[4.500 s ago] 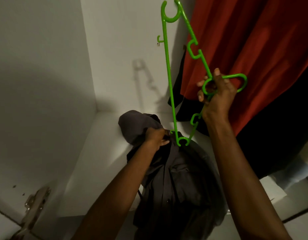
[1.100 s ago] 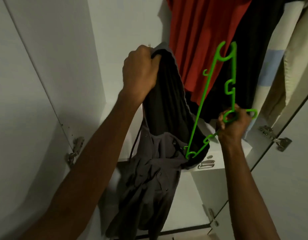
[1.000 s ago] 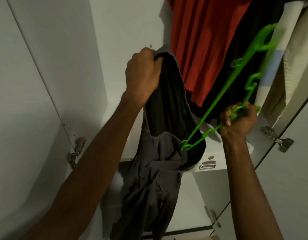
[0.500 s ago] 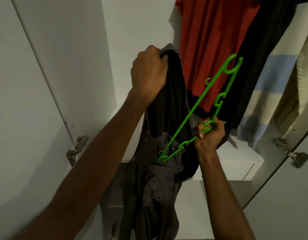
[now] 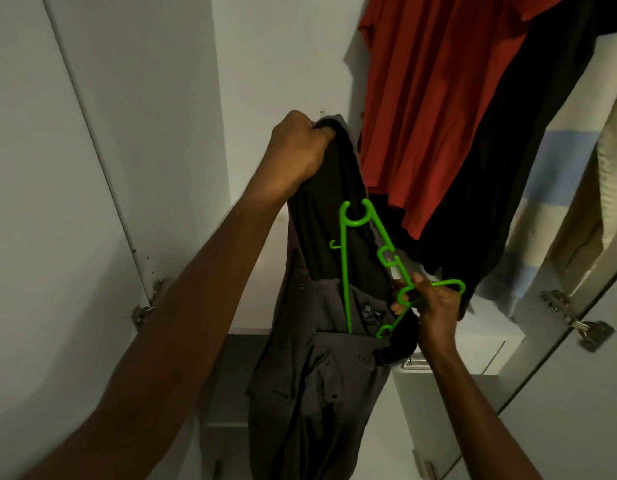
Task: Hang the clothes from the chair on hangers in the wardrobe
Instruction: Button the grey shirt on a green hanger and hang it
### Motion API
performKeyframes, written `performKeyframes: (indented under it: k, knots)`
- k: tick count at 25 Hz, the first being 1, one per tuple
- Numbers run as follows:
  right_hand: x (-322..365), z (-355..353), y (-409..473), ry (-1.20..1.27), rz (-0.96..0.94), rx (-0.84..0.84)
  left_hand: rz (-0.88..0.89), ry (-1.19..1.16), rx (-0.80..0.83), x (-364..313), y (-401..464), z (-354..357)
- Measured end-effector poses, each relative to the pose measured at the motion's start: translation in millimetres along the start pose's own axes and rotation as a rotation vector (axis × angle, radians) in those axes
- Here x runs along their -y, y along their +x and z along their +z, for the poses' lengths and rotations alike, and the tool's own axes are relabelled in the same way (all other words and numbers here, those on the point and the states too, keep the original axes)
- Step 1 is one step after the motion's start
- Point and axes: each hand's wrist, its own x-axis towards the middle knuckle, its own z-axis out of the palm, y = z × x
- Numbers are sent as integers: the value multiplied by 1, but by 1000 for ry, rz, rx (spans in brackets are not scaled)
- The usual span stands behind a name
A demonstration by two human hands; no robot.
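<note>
A dark grey shirt (image 5: 321, 382) hangs in front of the open wardrobe, held up by its top edge in my left hand (image 5: 296, 147), whose fingers curl round the cloth. A bright green plastic hanger (image 5: 347, 268) lies against the shirt's dark inside. Its lower end goes into the shirt's opening. My right hand (image 5: 435, 306) grips the hanger by its hook, low on the right of the shirt.
A red garment (image 5: 432, 109), a black one (image 5: 508, 188) and a cream and blue striped one (image 5: 556, 188) hang at the upper right. A white wardrobe door (image 5: 57, 202) with a hinge stands at the left. White drawers (image 5: 445, 379) sit below right. Another hinged door edge (image 5: 591, 327) is far right.
The hanger has swung from slanting up to the right to lying against the shirt, with its end down in the opening. My left hand keeps holding the shirt up.
</note>
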Motion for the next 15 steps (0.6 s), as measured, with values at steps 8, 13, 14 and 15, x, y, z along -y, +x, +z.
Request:
performKeyframes:
  k: [8,13,14,15]
  knots:
    - [-16,-8,-36,-122,97,-1,73,100,-28,2,-6,23]
    - [20,-51,-41,-342,-36,28,78,177,-225,14,-2,13]
    - [19,-47,-39,-456,-39,85,88,184,-229,11,-3,16]
    - [16,-39,-35,-579,-27,121,111,190,-227,8,-5,21]
